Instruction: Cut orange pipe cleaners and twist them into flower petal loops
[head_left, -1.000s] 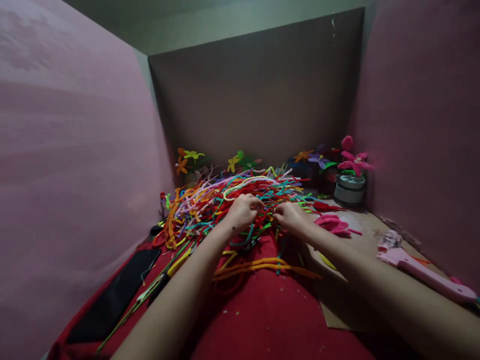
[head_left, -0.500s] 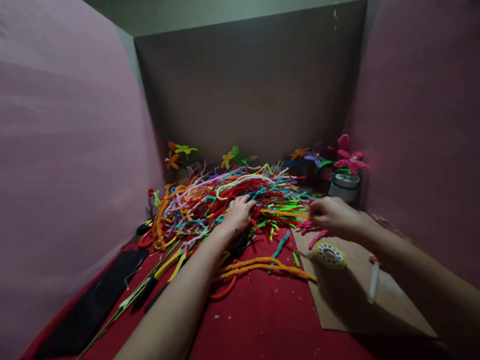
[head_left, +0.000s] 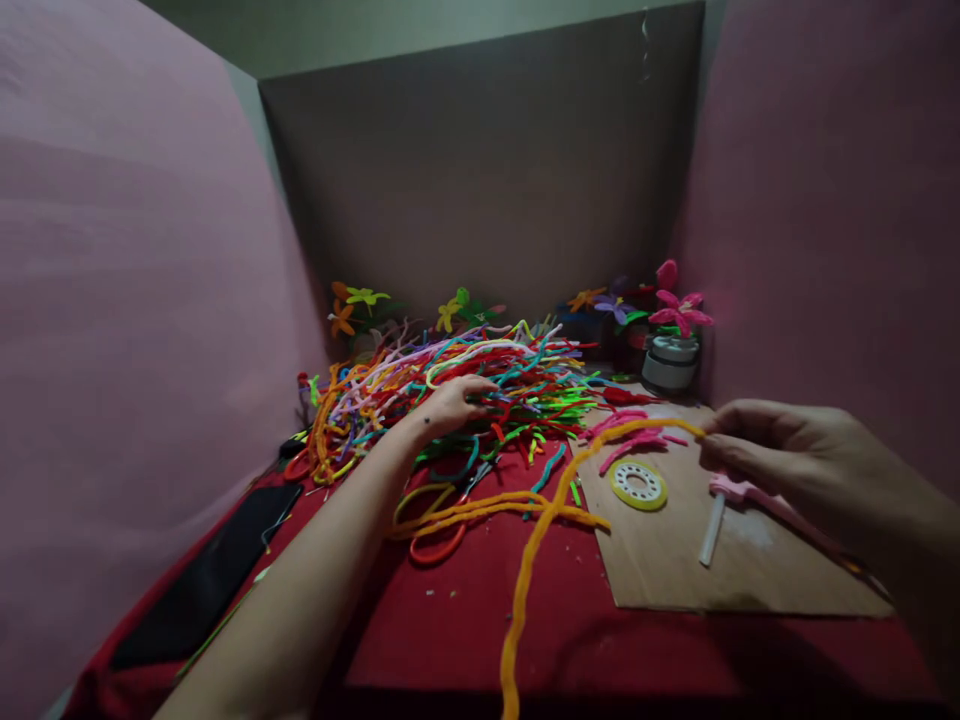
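Note:
My right hand (head_left: 802, 460) pinches one end of an orange pipe cleaner (head_left: 559, 500) over the wooden board. The pipe cleaner arches left and hangs down past the front of the table. Over a big tangled pile of multicoloured pipe cleaners (head_left: 405, 375) is my left hand (head_left: 459, 400), fingers stretched out and resting on its near side. More orange pipe cleaners (head_left: 480, 510) lie on the red cloth across red-handled scissors (head_left: 439, 548), whose blades point toward the pile. Short pink pieces (head_left: 637, 435) lie on the board between the pile and my right hand.
On the wooden board (head_left: 675, 570) are a yellow-and-white disc (head_left: 638, 485) and a pink glue gun (head_left: 731, 488) with a clear stick. Pipe-cleaner flowers (head_left: 681, 312) stand at the back, near a grey-white container (head_left: 671, 362). A dark flat slab (head_left: 210, 580) lies left. Pink panels flank both sides.
My right hand has drawn the orange pipe cleaner out of the pile, moving right and nearer. My left hand has shifted slightly left and up, staying at the pile. The view has shifted slightly.

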